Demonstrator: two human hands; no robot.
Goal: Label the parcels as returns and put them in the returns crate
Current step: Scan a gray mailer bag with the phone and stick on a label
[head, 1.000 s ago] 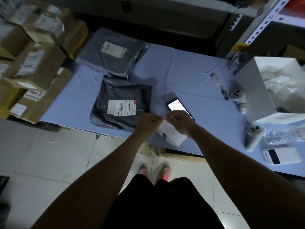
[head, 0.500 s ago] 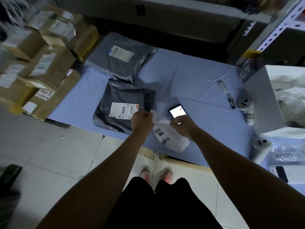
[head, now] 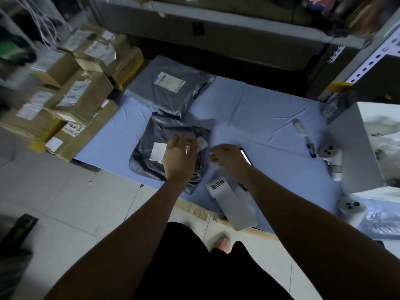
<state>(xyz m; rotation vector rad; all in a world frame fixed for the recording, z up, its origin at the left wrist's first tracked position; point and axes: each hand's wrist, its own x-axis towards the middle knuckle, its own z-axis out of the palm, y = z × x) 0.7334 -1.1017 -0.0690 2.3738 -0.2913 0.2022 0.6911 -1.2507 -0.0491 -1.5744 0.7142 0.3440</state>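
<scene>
Left hand (head: 179, 158) pinching white label (head: 202, 144) over dark parcel (head: 164, 131), right hand (head: 227, 154) alongside, loosely curled, relaxed.

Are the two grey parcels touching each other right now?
Touching: the head view shows the far parcel overlapping the top edge of the near parcel.

One wide-angle camera rides on the person's head, facing forward and steeply down onto the tabletop (head: 270, 118). The left hand (head: 179, 158) and right hand (head: 229, 155) sit close below it, mid-frame. The floor (head: 65, 202) and the person's legs (head: 205, 269) fill the lower edge.
</scene>
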